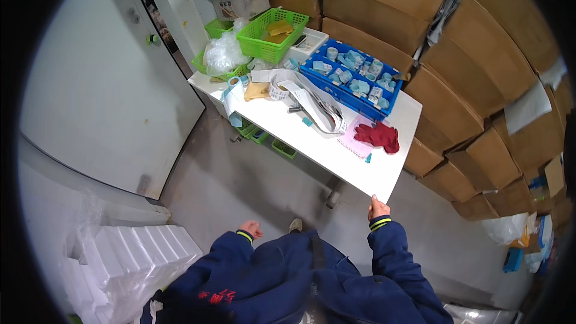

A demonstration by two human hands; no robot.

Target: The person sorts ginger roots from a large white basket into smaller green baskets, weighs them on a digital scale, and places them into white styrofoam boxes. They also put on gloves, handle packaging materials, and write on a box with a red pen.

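Observation:
My right hand point(379, 209) grips the near corner of a white table point(351, 166), its thumb on top. My left hand point(252, 228) hangs by my jacket over the floor, and its finger pose is hard to make out. Closest to the gripped corner lies a dark red glove point(380, 137), partly over a pink sheet of paper point(355, 144). A loose loop of printed label strip point(310, 103) rests mid-table, beside a small teal piece point(307, 121). Behind it, a blue divided crate point(346, 99) holds several rolls of light-blue labels point(360, 86).
Green plastic baskets point(270, 49) and clear plastic bags point(222, 56) crowd the table's far left end. Stacked cardboard boxes point(378, 4) line the back and right. A white door point(103, 76) stands left, above plastic-wrapped white blocks point(144, 252). More green baskets point(283, 148) sit under the table.

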